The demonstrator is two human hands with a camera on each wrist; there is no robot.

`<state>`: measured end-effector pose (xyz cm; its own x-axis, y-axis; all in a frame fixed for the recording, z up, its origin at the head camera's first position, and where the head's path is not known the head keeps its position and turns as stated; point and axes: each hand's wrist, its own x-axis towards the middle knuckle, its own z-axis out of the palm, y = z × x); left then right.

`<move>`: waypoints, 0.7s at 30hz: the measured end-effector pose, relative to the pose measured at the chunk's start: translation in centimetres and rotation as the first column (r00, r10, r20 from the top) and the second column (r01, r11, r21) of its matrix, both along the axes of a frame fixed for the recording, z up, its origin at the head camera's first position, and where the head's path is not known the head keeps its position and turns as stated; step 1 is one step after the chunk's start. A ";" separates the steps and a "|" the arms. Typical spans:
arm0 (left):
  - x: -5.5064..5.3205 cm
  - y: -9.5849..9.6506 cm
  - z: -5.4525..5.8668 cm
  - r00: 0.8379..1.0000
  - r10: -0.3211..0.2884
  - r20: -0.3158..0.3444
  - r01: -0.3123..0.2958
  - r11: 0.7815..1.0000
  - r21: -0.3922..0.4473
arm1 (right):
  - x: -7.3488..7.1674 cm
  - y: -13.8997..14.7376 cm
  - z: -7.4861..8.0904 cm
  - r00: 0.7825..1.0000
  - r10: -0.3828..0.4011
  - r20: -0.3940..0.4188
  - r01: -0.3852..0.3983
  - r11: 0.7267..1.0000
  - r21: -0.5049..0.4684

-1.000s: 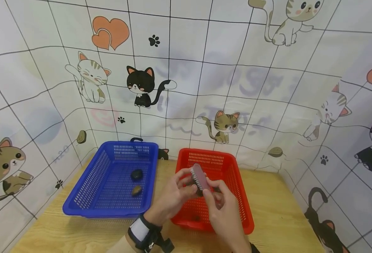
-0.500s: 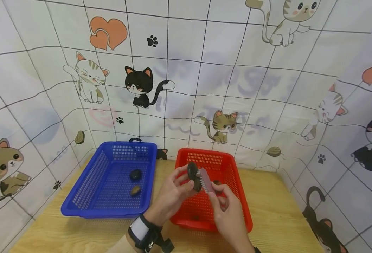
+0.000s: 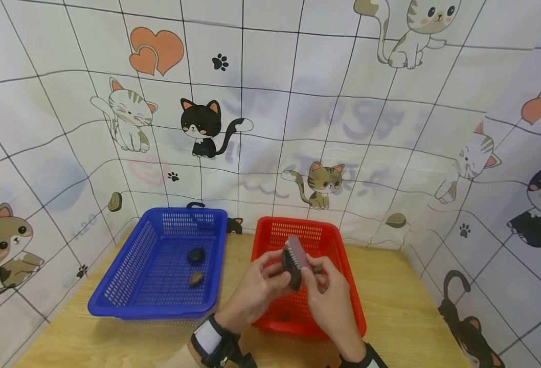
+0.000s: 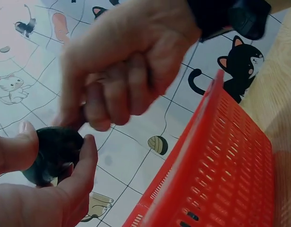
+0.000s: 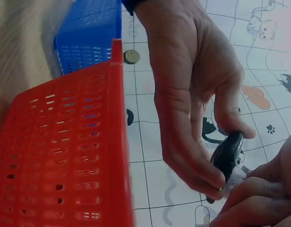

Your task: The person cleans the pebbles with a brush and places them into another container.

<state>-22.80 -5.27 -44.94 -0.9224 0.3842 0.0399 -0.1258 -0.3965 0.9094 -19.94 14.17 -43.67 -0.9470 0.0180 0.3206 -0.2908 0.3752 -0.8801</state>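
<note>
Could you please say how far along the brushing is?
Apparently done: two stones in the blue basket. In hand: the left hand holds a dark stone, the right hand a brush against it. Possibly left: a brown shape in the red basket, perhaps another stone.

1. Dark stone (image 3: 293, 279), smooth, flattish, brownish at lower end in head view; pinched approx. on edge btwn. thumb & fingers of L hand (image 3: 260, 282), above red basket (image 3: 315, 233).
2. Brush (image 3: 297, 250), mauve back, pale bristles; gripped in R hand (image 3: 329, 292), tilted, bristle side twd. stone.
</note>
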 end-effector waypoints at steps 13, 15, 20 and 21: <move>-0.8 -0.1 -0.5 0.993 0.108 0.049 -0.108 0.994 0.001 | 1.8 0.0 -0.9 0.985 0.030 0.171 -0.024 0.999 -0.037; -0.7 0.1 -0.6 0.996 0.074 0.041 -0.073 0.997 -0.020 | 1.4 -0.2 -0.7 0.991 0.029 0.129 -0.024 0.999 -0.041; -0.3 0.4 -0.5 0.999 0.038 0.036 -0.037 0.999 -0.029 | 0.4 0.1 -0.5 0.997 -0.024 0.072 0.022 1.000 0.023; -0.3 0.4 -0.4 0.998 0.050 0.037 -0.049 0.999 -0.022 | 0.3 0.2 -0.5 0.996 -0.033 0.078 0.030 0.999 0.033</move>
